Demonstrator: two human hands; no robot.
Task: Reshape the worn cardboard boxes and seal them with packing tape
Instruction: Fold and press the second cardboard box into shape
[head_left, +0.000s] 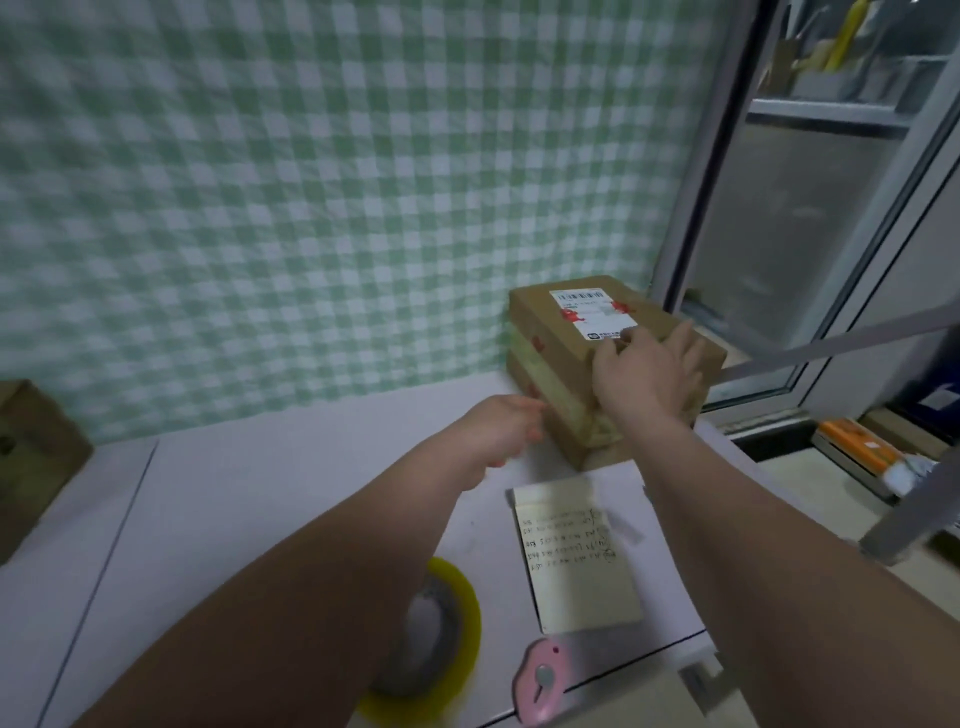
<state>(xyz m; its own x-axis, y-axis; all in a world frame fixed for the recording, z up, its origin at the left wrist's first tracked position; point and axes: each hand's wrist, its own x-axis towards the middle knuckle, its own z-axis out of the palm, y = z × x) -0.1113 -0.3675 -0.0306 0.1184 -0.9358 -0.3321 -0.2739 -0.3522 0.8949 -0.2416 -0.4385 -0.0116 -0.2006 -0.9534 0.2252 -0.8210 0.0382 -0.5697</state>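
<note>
Two hands (511, 423) (644, 371), three-plus boxes (561, 332) (576, 444) (31, 447), one tape roll (452, 639), one cutter (540, 680), one note (571, 556).

Brown cardboard boxes (545, 353) stacked against checked wall (311, 208), white label (592, 312) on top, yellowish tape roll (447, 644) lying flat

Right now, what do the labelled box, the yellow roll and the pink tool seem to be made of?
The box looks like matte brown cardboard, with a white paper label. The roll looks like glossy, translucent yellowish plastic tape. The pink tool looks like smooth moulded plastic; its grey centre may be metal.
</note>
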